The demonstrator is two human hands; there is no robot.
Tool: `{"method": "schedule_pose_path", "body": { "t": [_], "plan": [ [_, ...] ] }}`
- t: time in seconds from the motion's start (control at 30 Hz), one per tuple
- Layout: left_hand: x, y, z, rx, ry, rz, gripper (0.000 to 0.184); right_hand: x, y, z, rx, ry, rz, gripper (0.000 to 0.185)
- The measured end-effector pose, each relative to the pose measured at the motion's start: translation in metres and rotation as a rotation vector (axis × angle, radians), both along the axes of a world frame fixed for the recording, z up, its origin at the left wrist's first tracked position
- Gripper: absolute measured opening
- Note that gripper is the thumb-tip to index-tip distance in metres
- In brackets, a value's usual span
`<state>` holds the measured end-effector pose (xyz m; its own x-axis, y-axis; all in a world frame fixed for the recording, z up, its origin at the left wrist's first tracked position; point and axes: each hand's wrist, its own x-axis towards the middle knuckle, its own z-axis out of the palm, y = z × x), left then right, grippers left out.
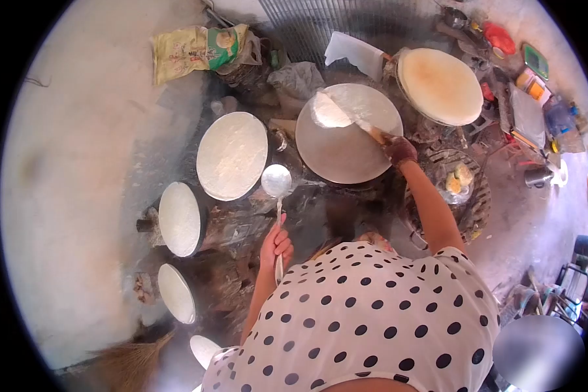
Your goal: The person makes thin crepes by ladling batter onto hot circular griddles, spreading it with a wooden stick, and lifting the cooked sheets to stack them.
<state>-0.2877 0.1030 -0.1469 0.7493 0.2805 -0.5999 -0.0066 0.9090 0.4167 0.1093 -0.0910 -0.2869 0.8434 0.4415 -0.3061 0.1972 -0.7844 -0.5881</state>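
Note:
My left hand (pixel 276 248) is closed around the handle of a ladle (pixel 277 181), whose pale, batter-coated bowl is raised near the front of the griddles. In a dark glove, my right hand (pixel 402 152) grips a wooden spreader (pixel 367 128). The spreader's blade lies across a round griddle (pixel 346 160), touching a patch of white batter (pixel 330 114) on its far left part. Left of this griddle, a white pancake (pixel 232 155) covers another round plate. A large, lightly browned pancake (pixel 440 86) lies on a round stand at the back right.
More batter-covered griddles (pixel 179 219) curve down my left side. A yellow-green sack (pixel 199 53) stands at the back left, beside grey plastic. A round grate (pixel 480 202) holding a bag of yellowish food is below my right arm. Several containers (pixel 528 117) line the right; a broom (pixel 134 359) lies lower left.

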Motion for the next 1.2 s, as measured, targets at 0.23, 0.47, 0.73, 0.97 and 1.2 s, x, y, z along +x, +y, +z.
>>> {"method": "schedule_pose_path", "body": {
  "t": [0.23,0.47,0.73,0.97,1.2],
  "plan": [
    [-0.002,-0.006,0.000,0.007,0.033,0.010,0.033,0.025,-0.023,-0.007,0.339,0.166,0.176,0.045],
    [-0.007,-0.013,-0.007,-0.040,0.068,0.046,0.031,0.019,-0.011,0.015,-0.047,-0.016,0.326,0.043],
    [-0.012,-0.021,-0.008,-0.078,0.078,0.076,0.029,0.039,-0.004,0.017,0.034,0.009,0.185,0.042],
    [-0.014,-0.033,-0.010,-0.073,0.081,0.114,0.028,0.073,-0.010,-0.013,0.112,-0.134,0.317,0.036],
    [-0.021,-0.056,-0.010,-0.175,0.070,0.226,0.029,0.065,-0.033,-0.022,0.111,-0.192,0.640,0.035]
  ]
}}
